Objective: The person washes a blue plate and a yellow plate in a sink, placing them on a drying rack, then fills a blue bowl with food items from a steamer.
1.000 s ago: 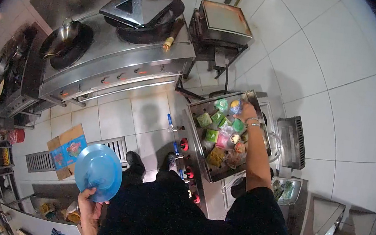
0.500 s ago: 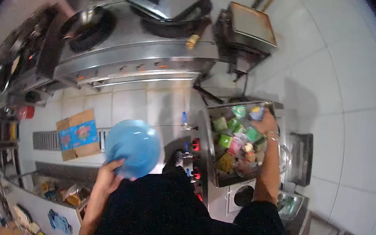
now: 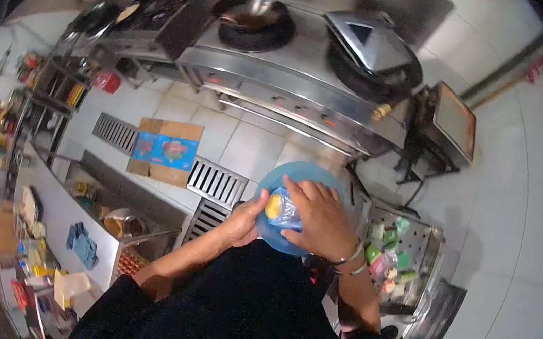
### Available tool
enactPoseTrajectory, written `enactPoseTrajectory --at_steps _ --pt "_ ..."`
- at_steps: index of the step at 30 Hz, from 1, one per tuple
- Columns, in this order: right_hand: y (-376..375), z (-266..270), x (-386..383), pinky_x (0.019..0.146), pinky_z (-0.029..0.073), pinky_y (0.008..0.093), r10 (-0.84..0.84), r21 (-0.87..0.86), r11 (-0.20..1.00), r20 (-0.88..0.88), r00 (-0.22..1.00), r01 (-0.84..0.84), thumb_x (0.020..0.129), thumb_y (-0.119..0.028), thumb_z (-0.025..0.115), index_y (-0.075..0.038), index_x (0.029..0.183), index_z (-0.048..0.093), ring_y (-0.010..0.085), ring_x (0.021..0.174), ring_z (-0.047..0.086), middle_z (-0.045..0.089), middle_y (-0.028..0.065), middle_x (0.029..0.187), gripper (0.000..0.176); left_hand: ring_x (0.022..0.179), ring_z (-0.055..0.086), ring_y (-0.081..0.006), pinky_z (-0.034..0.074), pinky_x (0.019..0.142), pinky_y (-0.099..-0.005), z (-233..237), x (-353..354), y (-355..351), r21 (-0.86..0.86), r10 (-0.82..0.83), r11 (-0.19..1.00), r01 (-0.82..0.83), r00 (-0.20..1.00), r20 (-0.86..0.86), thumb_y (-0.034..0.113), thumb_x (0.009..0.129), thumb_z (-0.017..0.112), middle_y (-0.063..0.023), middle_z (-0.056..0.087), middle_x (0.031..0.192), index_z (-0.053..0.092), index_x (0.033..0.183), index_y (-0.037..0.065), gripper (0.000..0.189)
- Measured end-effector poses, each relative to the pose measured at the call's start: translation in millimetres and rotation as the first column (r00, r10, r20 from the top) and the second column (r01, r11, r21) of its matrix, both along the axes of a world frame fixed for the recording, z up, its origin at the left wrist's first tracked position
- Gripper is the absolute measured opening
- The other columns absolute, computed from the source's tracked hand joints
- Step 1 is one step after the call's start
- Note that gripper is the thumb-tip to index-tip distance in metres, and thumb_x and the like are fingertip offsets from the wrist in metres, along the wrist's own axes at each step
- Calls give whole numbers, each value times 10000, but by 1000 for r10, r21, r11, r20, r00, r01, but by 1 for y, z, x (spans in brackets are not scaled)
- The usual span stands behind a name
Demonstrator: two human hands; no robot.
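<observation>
A round blue basin [image 3: 312, 170] is held in front of my body. My left hand [image 3: 243, 221] grips its left edge, thumb at the rim. Over the basin, my right hand [image 3: 322, 223] holds a bluish plastic bag [image 3: 288, 211] with a yellow item [image 3: 273, 206] showing at its left end. A bracelet is on my right wrist. The bottom of the basin is largely hidden by my hands and the bag.
A steel tray [image 3: 420, 257] with green packets and bagged produce stands to the right. Ahead is a stove [image 3: 283, 78] with woks. Flattened cardboard [image 3: 161, 170] lies by floor grates [image 3: 215, 181]. A metal counter [image 3: 64, 207] runs along the left.
My right hand has left the steel tray and brought the bluish bag with the yellow item over the basin. The basin has moved to the front of my body, and the view has turned left.
</observation>
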State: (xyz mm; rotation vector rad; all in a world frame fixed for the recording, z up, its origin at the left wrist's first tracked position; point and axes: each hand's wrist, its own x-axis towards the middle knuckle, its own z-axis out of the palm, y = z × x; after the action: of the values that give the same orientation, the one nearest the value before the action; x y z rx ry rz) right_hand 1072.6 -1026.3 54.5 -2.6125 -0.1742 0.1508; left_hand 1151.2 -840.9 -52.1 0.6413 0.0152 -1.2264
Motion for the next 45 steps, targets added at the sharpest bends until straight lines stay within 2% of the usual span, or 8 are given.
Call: enactPoseTrajectory --at_steps 2,6,9,23,29,31,37,45 --pt "6 18 9 977 375 421 -19 25 1000 312 950 12 681 -425 745 -5 1290 486 324 1106 494 509 131 1172 784 1222 500 -245 447 1009 -416 5 8 18 128 40 990 -55 992 119 437 964 484 -146 466 1356 325 1397 17 623" --pt "2 34 18 898 431 435 -77 -35 995 366 927 97 671 -353 772 -47 1248 540 325 1050 507 519 125 1174 693 1208 505 -274 410 1036 -439 14 21 51 113 268 950 -291 946 183 342 953 543 -155 503 1305 375 1356 4 553" --pt "14 25 27 837 449 405 -202 145 976 357 912 159 714 -277 764 -90 1105 653 294 984 514 551 99 1042 448 1206 506 -283 411 1036 -438 19 24 71 143 382 902 -408 906 181 277 934 556 -161 513 1288 376 1353 -11 539" --pt "82 20 63 753 348 387 123 -127 989 443 888 -74 801 -311 677 -225 1108 678 240 873 469 524 28 926 319 1075 585 -275 498 920 -431 39 29 105 153 551 806 -572 819 160 172 866 587 -164 559 1199 421 1303 -18 504" --pt "73 22 74 849 389 396 115 -36 993 476 872 -111 761 -212 723 -156 1201 611 274 981 478 580 49 1122 457 1103 565 -246 477 953 -404 35 29 115 73 549 815 -574 807 216 164 879 601 -147 540 1223 401 1317 -26 517" --pt "70 19 75 902 395 391 41 85 993 390 920 -81 694 -140 744 -116 1282 540 281 1044 455 565 45 1261 623 1104 561 -241 464 963 -400 34 30 119 78 522 832 -549 823 223 161 875 604 -142 542 1220 402 1317 -24 519" --pt "70 22 79 911 395 383 153 67 982 269 951 -177 606 -89 714 -122 1379 441 262 1035 439 611 -32 1200 819 1096 559 -232 457 962 -390 34 28 128 113 446 873 -474 870 209 149 863 602 -131 552 1198 407 1314 -16 518" --pt "72 22 75 896 394 387 134 50 988 231 964 -149 610 -130 717 -130 1390 430 248 970 447 635 -66 1086 831 1069 582 -257 545 865 -409 31 26 132 175 411 882 -437 896 166 161 866 599 -153 541 1202 392 1317 -22 529"
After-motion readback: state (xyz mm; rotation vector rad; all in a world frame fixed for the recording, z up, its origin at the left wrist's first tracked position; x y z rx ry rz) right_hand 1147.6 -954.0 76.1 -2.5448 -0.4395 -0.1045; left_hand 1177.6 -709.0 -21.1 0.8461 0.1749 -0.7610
